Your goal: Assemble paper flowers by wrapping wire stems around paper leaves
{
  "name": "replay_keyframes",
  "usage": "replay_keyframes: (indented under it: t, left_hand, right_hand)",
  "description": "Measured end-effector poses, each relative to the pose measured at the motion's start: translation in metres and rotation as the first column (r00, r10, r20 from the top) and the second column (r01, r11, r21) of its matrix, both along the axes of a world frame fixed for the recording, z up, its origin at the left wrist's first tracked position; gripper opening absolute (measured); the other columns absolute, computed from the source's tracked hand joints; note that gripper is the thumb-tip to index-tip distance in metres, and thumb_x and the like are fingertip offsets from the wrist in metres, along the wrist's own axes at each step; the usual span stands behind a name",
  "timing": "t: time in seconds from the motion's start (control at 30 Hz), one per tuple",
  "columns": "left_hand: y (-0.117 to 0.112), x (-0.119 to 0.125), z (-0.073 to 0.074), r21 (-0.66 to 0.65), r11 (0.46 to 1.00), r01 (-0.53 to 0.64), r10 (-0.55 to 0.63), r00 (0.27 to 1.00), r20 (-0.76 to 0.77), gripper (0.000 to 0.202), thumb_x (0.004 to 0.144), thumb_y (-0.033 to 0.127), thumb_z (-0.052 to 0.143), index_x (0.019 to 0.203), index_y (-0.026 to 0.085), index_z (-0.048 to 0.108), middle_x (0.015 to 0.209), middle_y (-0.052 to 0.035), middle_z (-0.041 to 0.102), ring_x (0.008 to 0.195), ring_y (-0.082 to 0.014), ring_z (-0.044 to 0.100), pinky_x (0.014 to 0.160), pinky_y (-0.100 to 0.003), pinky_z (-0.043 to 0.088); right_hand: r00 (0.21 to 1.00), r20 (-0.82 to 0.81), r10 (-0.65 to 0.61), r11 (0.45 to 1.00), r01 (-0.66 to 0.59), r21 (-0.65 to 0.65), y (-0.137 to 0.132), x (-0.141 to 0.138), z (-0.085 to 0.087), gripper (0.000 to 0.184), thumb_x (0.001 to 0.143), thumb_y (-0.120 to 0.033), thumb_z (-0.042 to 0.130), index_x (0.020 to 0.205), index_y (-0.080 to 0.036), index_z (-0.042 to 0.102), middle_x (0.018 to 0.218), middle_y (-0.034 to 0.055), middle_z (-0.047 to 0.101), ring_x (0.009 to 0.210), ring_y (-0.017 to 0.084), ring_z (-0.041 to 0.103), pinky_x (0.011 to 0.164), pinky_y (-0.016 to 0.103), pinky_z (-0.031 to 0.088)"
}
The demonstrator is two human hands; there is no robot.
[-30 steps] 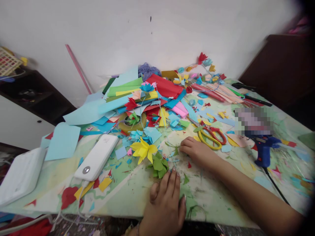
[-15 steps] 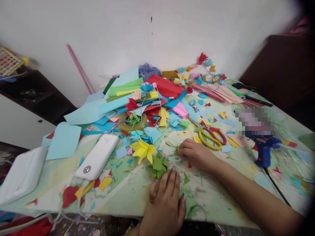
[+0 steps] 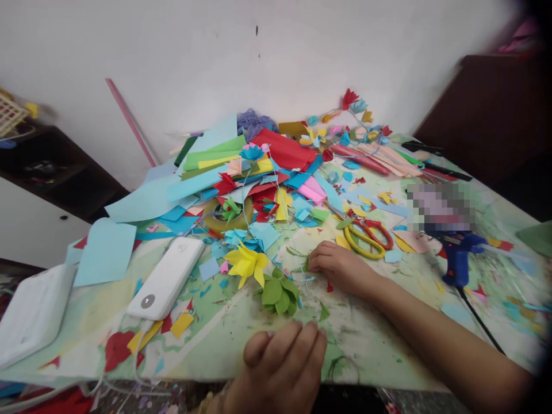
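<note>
In the head view, with the clock laid flat around the green paper flower (image 3: 280,293) and 12 toward the wall (image 3: 345,52), that flower sits near the middle of the table (image 3: 228,339), petals spread. The left hand (image 3: 287,359) is at 6 o'clock, apart from the flower, its fingers loosely bent over the near edge; nothing shows in it, but the palm side is hidden, so I cannot tell whether it grips anything. The right hand (image 3: 340,269) rests at 2 o'clock with its fingers curled down to the table; whether they pinch something cannot be made out. Just off its fingertips lies an end of light-blue string (image 3: 308,280).

At 10 o'clock, right beside the green one, is a yellow paper flower (image 3: 248,264); farther out the same way, an amber tape roll (image 3: 211,223) lies partly under a small green paper flower (image 3: 232,210). Scissors with yellow and red handles (image 3: 365,238) lie beyond the right hand at 2 o'clock, and a blue hot-glue gun (image 3: 457,259) is well out at 3. A white power bank (image 3: 168,279) with a cable plugged in lies at 9. Folded red paper (image 3: 287,150) tops the heap at 12, with purple yarn (image 3: 256,122) just behind it
</note>
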State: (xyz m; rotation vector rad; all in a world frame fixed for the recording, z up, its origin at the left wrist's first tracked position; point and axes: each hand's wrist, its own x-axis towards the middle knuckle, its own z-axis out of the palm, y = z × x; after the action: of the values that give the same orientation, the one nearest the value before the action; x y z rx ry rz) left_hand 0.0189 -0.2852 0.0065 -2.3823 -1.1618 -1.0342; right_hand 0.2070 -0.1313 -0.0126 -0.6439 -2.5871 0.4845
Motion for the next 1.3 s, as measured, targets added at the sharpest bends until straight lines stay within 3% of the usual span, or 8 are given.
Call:
replay_keyframes:
  t: [0.1, 0.17, 0.37, 0.6, 0.83, 1.07, 1.2, 1.3]
  left_hand:
    - [0.022, -0.006, 0.02, -0.184, 0.983, -0.017, -0.008, 0.991, -0.135, 0.027, 0.089, 0.026, 0.051, 0.113, 0.017, 0.061, 0.111, -0.0015, 0.067, 0.106, -0.0187, 0.053, 0.09, -0.034, 0.029]
    - [0.037, -0.011, 0.025, -0.263, 0.964, -0.044, 0.0, 0.986, -0.165, 0.026, 0.091, 0.026, 0.047, 0.112, 0.016, 0.06, 0.107, -0.0042, 0.067, 0.106, -0.0218, 0.052, 0.093, -0.038, 0.028]
    - [0.053, -0.021, 0.014, -0.389, 0.917, -0.088, 0.013, 0.981, -0.191, 0.016, 0.092, 0.02, 0.047, 0.101, 0.018, 0.059, 0.086, -0.0015, 0.067, 0.088, -0.0201, 0.056, 0.09, -0.04, 0.03]
    - [0.051, -0.017, 0.015, -0.5, 0.863, -0.077, -0.045, 0.973, -0.228, 0.022, 0.09, 0.014, 0.047, 0.11, 0.019, 0.056, 0.098, -0.0032, 0.065, 0.101, -0.0214, 0.053, 0.093, -0.041, 0.032]
    - [0.056, -0.013, 0.016, -0.483, 0.866, -0.134, -0.045, 0.938, -0.342, 0.027, 0.086, 0.013, 0.051, 0.112, 0.019, 0.056, 0.104, -0.0053, 0.062, 0.101, -0.0242, 0.052, 0.089, -0.042, 0.038]
    - [0.071, -0.016, 0.04, -0.509, 0.86, -0.032, -0.216, 0.881, -0.421, 0.031, 0.088, 0.023, 0.051, 0.117, 0.014, 0.055, 0.116, -0.0105, 0.06, 0.111, -0.026, 0.051, 0.091, -0.042, 0.042]
    - [0.093, -0.019, 0.056, -0.56, 0.822, 0.099, -0.342, 0.873, -0.348, 0.035, 0.087, 0.012, 0.047, 0.121, 0.014, 0.054, 0.117, -0.0077, 0.061, 0.109, -0.0198, 0.054, 0.093, -0.035, 0.043]
    - [0.112, -0.015, 0.056, -0.6, 0.786, 0.148, -0.439, 0.817, -0.373, 0.032, 0.087, 0.008, 0.046, 0.114, 0.017, 0.059, 0.109, -0.0055, 0.064, 0.101, -0.0191, 0.058, 0.09, -0.035, 0.044]
  right_hand:
    - [1.0, 0.003, 0.001, 1.0, -0.001, -0.016, 0.0, 0.0, 0.002, 0.022, 0.086, -0.006, 0.047, 0.082, -0.017, 0.065, 0.085, 0.0068, 0.066, 0.085, 0.017, 0.054, 0.076, 0.03, 0.046]
    - [1.0, 0.001, -0.007, 1.0, 0.007, -0.021, -0.001, 0.0, 0.002, 0.022, 0.086, -0.006, 0.046, 0.082, -0.017, 0.065, 0.085, 0.0065, 0.066, 0.085, 0.017, 0.054, 0.075, 0.03, 0.046]
    - [1.0, -0.012, -0.021, 0.999, 0.02, -0.029, -0.001, 0.001, 0.0, 0.021, 0.085, -0.006, 0.049, 0.081, -0.017, 0.065, 0.084, 0.0055, 0.066, 0.083, 0.017, 0.056, 0.074, 0.029, 0.045]
    - [0.999, -0.025, -0.025, 0.999, 0.024, -0.032, 0.0, 0.001, -0.001, 0.021, 0.085, -0.006, 0.049, 0.081, -0.017, 0.066, 0.083, 0.0055, 0.066, 0.083, 0.016, 0.057, 0.075, 0.028, 0.045]
    - [1.0, -0.01, 0.009, 0.999, -0.009, -0.035, -0.001, 0.003, 0.001, 0.02, 0.086, -0.007, 0.05, 0.082, -0.018, 0.067, 0.084, 0.0054, 0.066, 0.082, 0.016, 0.056, 0.076, 0.029, 0.045]
    - [0.999, 0.032, 0.02, 1.0, -0.021, 0.018, -0.001, 0.003, 0.0, 0.018, 0.085, -0.008, 0.051, 0.085, -0.017, 0.066, 0.086, 0.0062, 0.065, 0.083, 0.016, 0.055, 0.075, 0.028, 0.044]
    - [0.997, 0.078, 0.028, 0.998, -0.032, 0.055, -0.001, 0.004, 0.001, 0.018, 0.086, -0.008, 0.051, 0.089, -0.017, 0.066, 0.088, 0.0069, 0.065, 0.083, 0.017, 0.054, 0.073, 0.029, 0.043]
    - [0.993, 0.114, 0.034, 0.995, -0.044, 0.085, -0.001, 0.004, 0.004, 0.017, 0.085, -0.008, 0.052, 0.088, -0.016, 0.067, 0.089, 0.0075, 0.065, 0.083, 0.018, 0.054, 0.072, 0.029, 0.043]
